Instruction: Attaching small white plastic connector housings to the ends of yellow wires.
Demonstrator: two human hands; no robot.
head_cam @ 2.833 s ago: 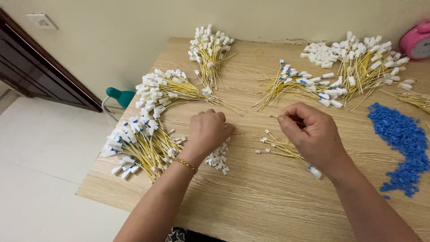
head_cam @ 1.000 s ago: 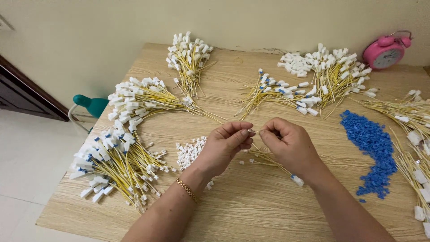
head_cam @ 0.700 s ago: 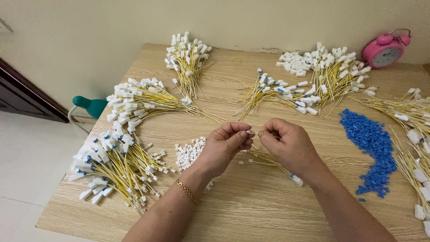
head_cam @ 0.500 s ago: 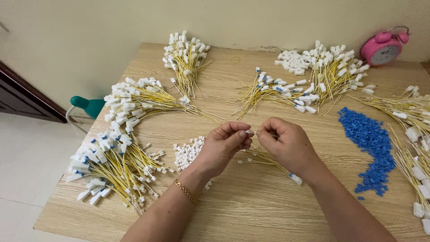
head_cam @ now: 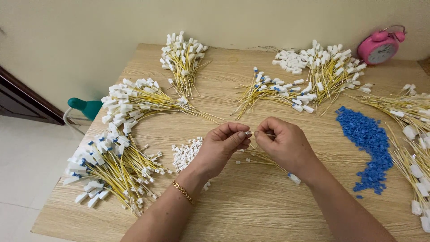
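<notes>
A: What's biggest here?

B: One wooden table [head_cam: 251,210], reaching past the frame at 3 and 6 o'clock. Its left edge runs from 11 down to 7 o'clock, with pale floor beyond it.

A: And on it?

B: Six fanned bundles of yellow wires with white plugs. One lies at 8 o'clock [head_cam: 107,168], one at 10 [head_cam: 139,101], one at 11 [head_cam: 183,60], one just above centre [head_cam: 277,89], one at 1 [head_cam: 331,67], and one along the right edge at 3 [head_cam: 412,134]. Then one heap of blue plastic bits [head_cam: 365,143] at 3 o'clock, one small pile of loose white plugs [head_cam: 186,152] beside the left wrist, and one pink alarm clock [head_cam: 380,45] at 2.

A: The hands?

B: Two, meeting at centre. The left hand [head_cam: 219,150] and right hand [head_cam: 286,145] have their fingertips pressed toward each other, both pinching a single yellow wire [head_cam: 268,134]; a few loose wires [head_cam: 264,157] lie under them.

A: Room to move?

B: Bare wood at 6 o'clock around the forearms, and a strip at 12. The bundles crowd 8 through 3.
</notes>
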